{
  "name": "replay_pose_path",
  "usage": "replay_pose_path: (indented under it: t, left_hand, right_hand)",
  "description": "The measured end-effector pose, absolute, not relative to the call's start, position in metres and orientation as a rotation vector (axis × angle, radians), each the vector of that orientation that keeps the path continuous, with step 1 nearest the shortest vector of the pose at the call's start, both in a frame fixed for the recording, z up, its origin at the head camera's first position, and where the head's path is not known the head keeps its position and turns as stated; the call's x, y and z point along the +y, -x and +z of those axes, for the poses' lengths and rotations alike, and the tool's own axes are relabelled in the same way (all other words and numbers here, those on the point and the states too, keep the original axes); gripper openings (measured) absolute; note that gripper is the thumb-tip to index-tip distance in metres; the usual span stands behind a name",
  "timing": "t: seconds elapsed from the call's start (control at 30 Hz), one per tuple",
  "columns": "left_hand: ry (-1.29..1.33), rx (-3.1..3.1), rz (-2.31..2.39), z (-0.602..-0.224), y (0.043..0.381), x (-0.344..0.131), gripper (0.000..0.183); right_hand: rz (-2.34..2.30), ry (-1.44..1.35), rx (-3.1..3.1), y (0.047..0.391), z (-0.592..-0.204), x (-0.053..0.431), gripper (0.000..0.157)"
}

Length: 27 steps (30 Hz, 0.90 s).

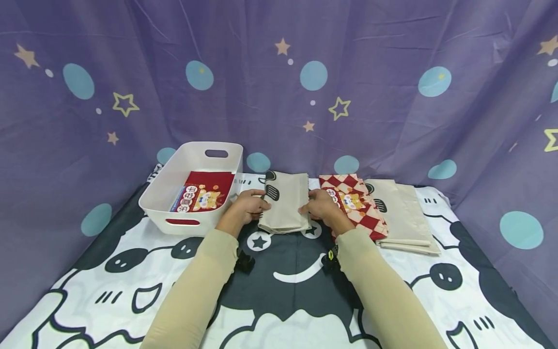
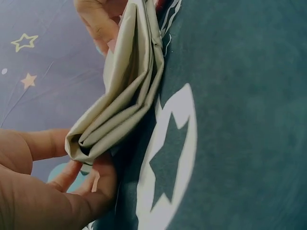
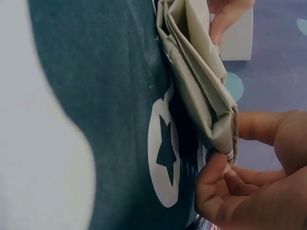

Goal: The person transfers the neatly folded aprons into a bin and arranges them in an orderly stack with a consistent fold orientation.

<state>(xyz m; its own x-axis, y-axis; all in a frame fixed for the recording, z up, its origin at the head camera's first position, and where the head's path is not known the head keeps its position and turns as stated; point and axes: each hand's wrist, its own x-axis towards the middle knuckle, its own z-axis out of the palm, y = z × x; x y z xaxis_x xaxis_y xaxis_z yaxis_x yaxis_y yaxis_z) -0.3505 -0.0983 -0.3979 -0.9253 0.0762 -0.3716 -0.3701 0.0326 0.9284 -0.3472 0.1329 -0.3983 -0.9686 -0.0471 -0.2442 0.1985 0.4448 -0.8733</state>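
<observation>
A folded beige cloth with dark printed shapes is held between both hands, over the dark part of the printed sheet. My left hand pinches its left edge, thumb on top and fingers beneath. At the opposite edge my right hand grips the cloth the same way. Both wrist views show several folded layers of the cloth, and the near side looks slightly raised off the sheet. Whether the far side rests on the sheet cannot be told.
Left of the hands stands a white plastic basket with red printed packets inside. To the right lie a red-and-cream checked cloth with a cartoon print and a folded beige stack. A purple curtain hangs behind.
</observation>
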Motion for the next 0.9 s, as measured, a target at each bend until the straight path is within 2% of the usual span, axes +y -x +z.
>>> replay_pose_path:
  t: [0.33,0.9]
  left_hand:
    - [0.297,2.021,1.995,-0.398,0.351,-0.095,0.061]
    - [0.23,2.066,2.095,-0.378,0.349,-0.083,0.06]
  right_hand:
    - [-1.559,-0.022,2.629,0.345,-0.399,0.135,0.066]
    - [-1.622,0.038,2.723,0.344,-0.377,0.143,0.07]
